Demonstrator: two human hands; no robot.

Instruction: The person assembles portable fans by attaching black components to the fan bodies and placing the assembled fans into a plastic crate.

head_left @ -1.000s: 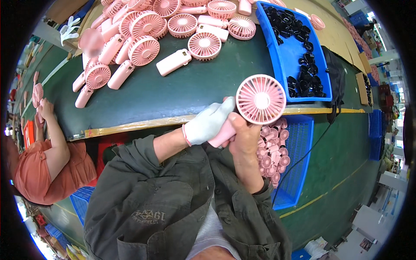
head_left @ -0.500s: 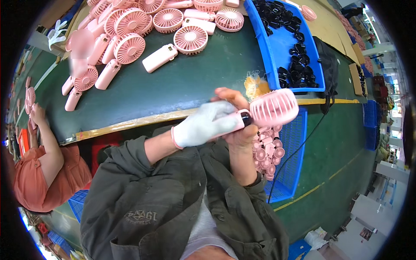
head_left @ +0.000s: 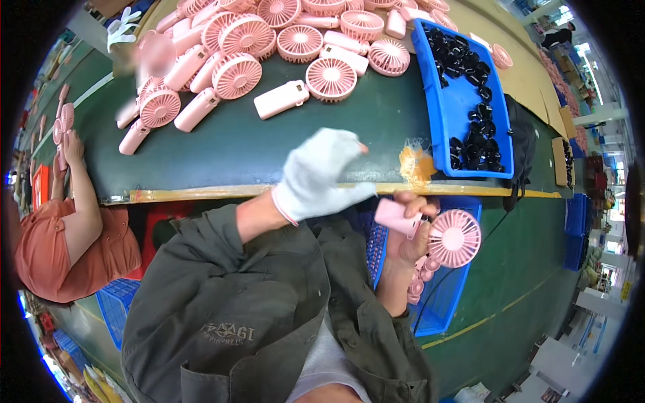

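My right hand (head_left: pixel 412 250), bare, is closed round the neck of a pink handheld fan (head_left: pixel 455 238). Its round grille faces up on the right, and the pink handle points left past my fingers. My left hand (head_left: pixel 316 173) wears a white glove with the fingertips bare. It is held over the table's front edge, thumb and fingers apart, with nothing between them. A blue crate (head_left: pixel 463 267) holding many pink fans stands below the table edge, partly hidden behind my right hand and the fan.
Many pink fans (head_left: pixel 245 37) lie heaped across the back of the green table (head_left: pixel 222 158). A blue tray (head_left: pixel 435 127) of small black parts stands at the right, beside a yellowish patch (head_left: pixel 416 164). A co-worker (head_left: pixel 74 235) sits at the left, holding a fan. A thin black cable crosses the crate.
My left hand has let go of the fan, opened, and moved away from it. My right hand has lowered the fan to the right and turned its grille upward.
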